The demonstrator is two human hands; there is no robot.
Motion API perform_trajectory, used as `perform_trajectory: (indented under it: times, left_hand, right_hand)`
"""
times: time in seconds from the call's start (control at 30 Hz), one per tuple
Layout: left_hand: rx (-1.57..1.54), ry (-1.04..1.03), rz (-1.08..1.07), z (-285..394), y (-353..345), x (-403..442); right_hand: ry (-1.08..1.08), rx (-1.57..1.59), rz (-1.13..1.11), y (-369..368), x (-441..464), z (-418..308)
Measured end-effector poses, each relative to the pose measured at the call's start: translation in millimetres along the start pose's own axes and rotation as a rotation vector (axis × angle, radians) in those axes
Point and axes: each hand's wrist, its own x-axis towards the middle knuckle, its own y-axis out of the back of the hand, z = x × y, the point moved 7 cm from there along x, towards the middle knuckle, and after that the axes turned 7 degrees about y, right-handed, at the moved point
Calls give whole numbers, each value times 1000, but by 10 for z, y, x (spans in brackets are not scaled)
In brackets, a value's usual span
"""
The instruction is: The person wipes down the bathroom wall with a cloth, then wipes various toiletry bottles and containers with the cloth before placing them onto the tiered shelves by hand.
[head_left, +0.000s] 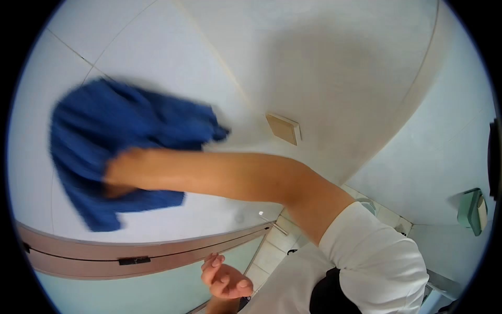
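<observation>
A dark blue cloth is spread against the pale wall at the left of the view, with folds and loose corners. My right hand, at the end of an arm stretched across the middle, presses into the cloth and holds it. Motion blurs that hand, and its fingers are mostly hidden in the fabric. Lower down, my left hand is raised in front of my body. Its fingers are loosely bent and apart, with nothing in them.
A square switch plate sticks out from the wall near the centre. At the far right, a green holder is fixed to another wall. A pinkish frame with a dark latch runs along the lower left. Floor tiles show below.
</observation>
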Motion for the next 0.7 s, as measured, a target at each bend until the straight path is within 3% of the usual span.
perform_trajectory:
  times: [0.17, 0.23, 0.27, 0.3, 0.4, 0.47, 0.57, 0.7]
  left_hand:
    - [166, 515, 4, -527, 485, -710]
    - [139, 686, 83, -644, 629, -1022]
    - [144, 715, 55, -671, 677, -1153]
    - [150, 745, 23, -696, 748, -1276]
    - [125, 806, 13, -663, 755, -1370]
    - [63, 840, 0, -644, 751, -1371]
    - [115, 768, -92, -634, 781, -1311]
    - [123, 684, -72, -663, 802, -1226]
  right_hand:
    - [238, 117, 844, 1184, -129, -161]
    - [128, 198, 987, 1033, -436, 141]
    - [-167, 36, 933, 774, -668, 387]
    - [-95, -225, 1238, 398, -1007, 530]
    - [-358, -550, 1030, -1640, -1545, 1818]
    - [-414, -553, 771, -2663, -1998, 2275]
    - [-483, -249, 625, -2518, -2031, 2275]
    - [-470, -237, 363, -728, -1232, 1613]
